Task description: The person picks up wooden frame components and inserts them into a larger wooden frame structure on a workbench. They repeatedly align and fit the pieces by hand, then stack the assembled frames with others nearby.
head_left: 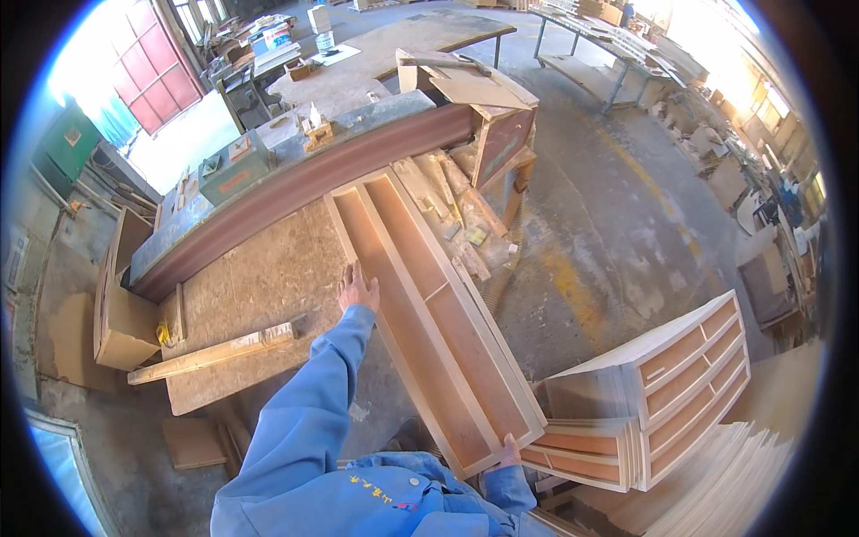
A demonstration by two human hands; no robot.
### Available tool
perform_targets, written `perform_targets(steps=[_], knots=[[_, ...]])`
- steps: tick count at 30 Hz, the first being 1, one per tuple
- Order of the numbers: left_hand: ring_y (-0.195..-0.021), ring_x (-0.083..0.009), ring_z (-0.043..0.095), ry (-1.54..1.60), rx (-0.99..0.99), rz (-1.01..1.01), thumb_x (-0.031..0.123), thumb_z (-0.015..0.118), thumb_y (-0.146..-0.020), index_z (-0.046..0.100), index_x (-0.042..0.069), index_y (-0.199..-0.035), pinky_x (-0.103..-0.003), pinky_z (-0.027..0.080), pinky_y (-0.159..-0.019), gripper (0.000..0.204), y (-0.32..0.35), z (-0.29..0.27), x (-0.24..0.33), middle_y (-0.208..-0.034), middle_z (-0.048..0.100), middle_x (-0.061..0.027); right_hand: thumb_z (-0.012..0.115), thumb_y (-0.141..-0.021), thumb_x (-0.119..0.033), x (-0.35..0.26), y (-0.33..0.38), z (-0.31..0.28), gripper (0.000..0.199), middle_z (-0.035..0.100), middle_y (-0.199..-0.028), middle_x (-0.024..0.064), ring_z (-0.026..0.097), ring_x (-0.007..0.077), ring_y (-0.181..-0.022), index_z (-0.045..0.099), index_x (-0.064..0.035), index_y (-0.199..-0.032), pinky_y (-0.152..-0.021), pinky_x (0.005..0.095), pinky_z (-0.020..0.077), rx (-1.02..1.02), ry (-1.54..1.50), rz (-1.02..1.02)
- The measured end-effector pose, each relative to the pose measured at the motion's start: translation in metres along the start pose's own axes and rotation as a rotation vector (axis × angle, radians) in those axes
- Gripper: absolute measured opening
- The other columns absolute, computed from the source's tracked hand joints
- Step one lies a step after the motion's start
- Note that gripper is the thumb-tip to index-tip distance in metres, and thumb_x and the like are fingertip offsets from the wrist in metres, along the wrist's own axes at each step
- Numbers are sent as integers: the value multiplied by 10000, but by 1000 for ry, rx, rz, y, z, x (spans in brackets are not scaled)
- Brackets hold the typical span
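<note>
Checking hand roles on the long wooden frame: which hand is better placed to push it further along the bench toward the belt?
Probably right. The right hand grips the near end of the wooden frame, in line with its length; the left hand only rests flat against its side rail.

Bright daylight, window glare, fisheye bending.

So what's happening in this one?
A person in a blue jacket holds a long, shallow wooden frame flat on a dusty workbench. The left hand presses on its left rail, the right hand grips its near end. The far end lies against a long belt sander. More such frames are stacked at right.
</note>
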State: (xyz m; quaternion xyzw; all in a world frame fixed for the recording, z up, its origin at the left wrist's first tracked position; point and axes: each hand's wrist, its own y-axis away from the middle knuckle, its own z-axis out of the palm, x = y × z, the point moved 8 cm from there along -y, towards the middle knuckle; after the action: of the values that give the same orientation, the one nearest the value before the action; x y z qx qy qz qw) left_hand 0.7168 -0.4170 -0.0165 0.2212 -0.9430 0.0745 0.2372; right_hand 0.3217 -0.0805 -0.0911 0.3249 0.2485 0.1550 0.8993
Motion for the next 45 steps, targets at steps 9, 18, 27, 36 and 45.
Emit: perform_targets(steps=[9,18,27,36,45], knots=[[-1446,-333,348,-83,108,4,223,540,-938,391,84,-1512,-450,252,-1206,608,-10,11,2,-1545,404,-177,562,-932,-497,0,6,29,733,461,-1486,201,466,412,-1331,382,-64,-1496,-1116,566,380,-44,-27,97],[-1448,-340,344,-118,189,77,171,486,-959,403,25,-1493,-450,262,-1203,559,-26,26,-15,-1526,426,-198,625,-910,-435,21,-19,-10,716,510,-1449,191,498,403,-1304,409,-56,-1478,-1109,559,397,22,-130,48],[-1396,-367,426,13,156,67,164,467,-961,500,-5,-1425,-426,354,-1160,495,-56,22,-45,-1491,461,-233,558,-984,-337,37,-5,-6,543,575,-1367,165,591,324,-1205,465,-51,-1436,-1019,476,499,166,-215,19],[-1368,-373,453,-74,150,125,204,461,-956,480,12,-1450,-435,376,-1141,530,-63,4,-16,-1487,464,-235,521,-1008,-501,-57,0,-12,565,629,-1288,114,586,258,-1206,471,-114,-1417,-1075,445,445,212,-396,-676],[-1343,-400,478,-12,73,89,206,454,-951,449,-22,-1457,-436,398,-1131,556,-55,-1,-3,-1495,444,-257,497,-1029,-479,-58,-31,-9,394,666,-1075,65,626,235,-1036,594,-122,-1165,-923,423,515,101,-476,-722]])
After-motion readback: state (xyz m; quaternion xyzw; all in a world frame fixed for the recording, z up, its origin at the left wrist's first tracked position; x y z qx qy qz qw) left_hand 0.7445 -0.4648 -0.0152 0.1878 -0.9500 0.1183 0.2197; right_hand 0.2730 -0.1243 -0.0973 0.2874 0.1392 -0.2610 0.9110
